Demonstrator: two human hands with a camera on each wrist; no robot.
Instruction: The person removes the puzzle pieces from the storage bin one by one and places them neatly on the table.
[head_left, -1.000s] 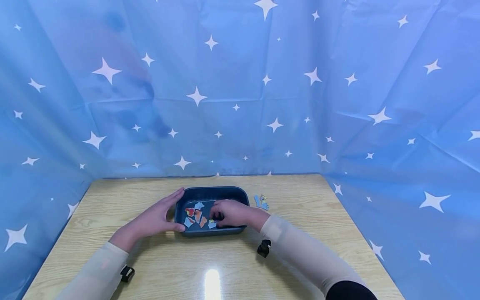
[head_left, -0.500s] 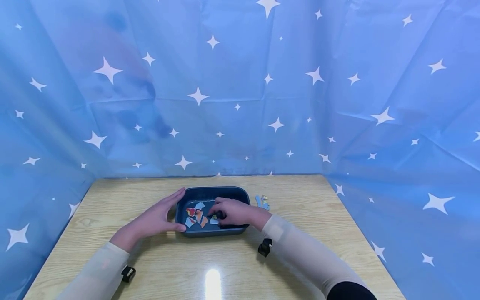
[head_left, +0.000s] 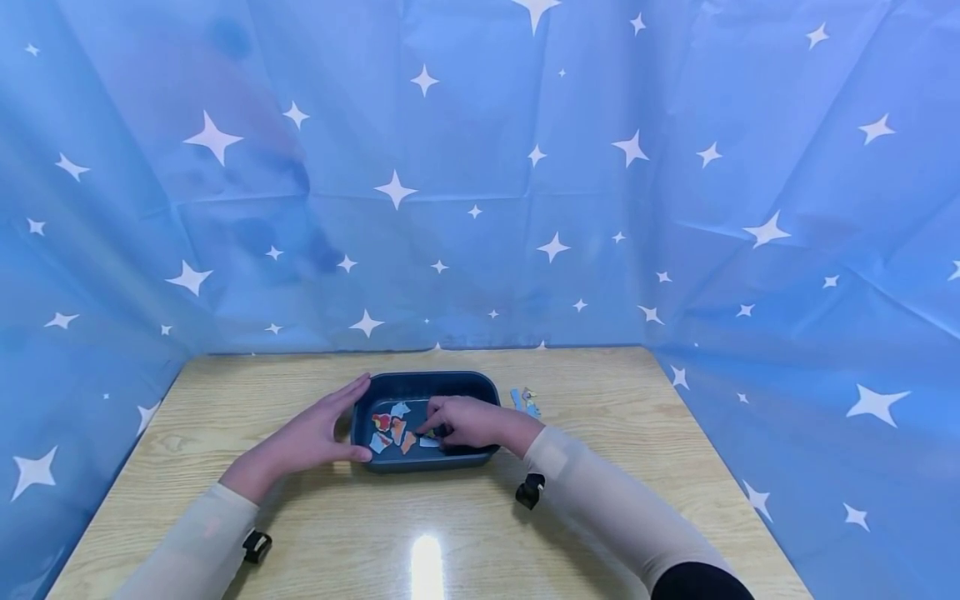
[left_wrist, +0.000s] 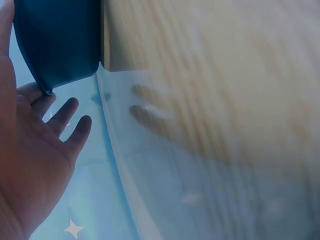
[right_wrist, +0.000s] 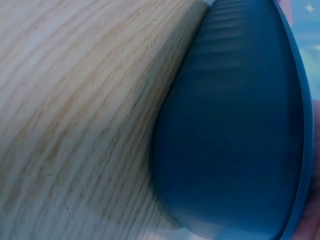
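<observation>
A dark blue-grey rectangular tray [head_left: 425, 467] sits on the table with several flat, colourful jigsaw-like puzzle pieces inside. My left hand [head_left: 318, 432] holds the tray's left end, thumb at the front corner and fingers at the back corner. In the left wrist view, the fingers reach past the tray's rim. My right hand [head_left: 468, 422] is inside the tray at its right side, index finger stretched down and left. Beneath its fingers lies a light-blue and yellow piece [head_left: 430, 442], partly covered. Left of it lie an orange piece [head_left: 408, 442], a red-yellow piece [head_left: 381, 422] and a light-blue piece [head_left: 400, 410].
Further puzzle pieces [head_left: 531, 407] lie on the wooden table [head_left: 337, 525] just right of the tray. A blue cloth with white stars [head_left: 480, 167] hangs behind and along both sides of the table. The right wrist view shows mainly the tray's outer wall [right_wrist: 230, 120].
The right hand's index finger has stretched out over the light-blue and yellow piece, which has shifted slightly. The left hand keeps its place on the tray.
</observation>
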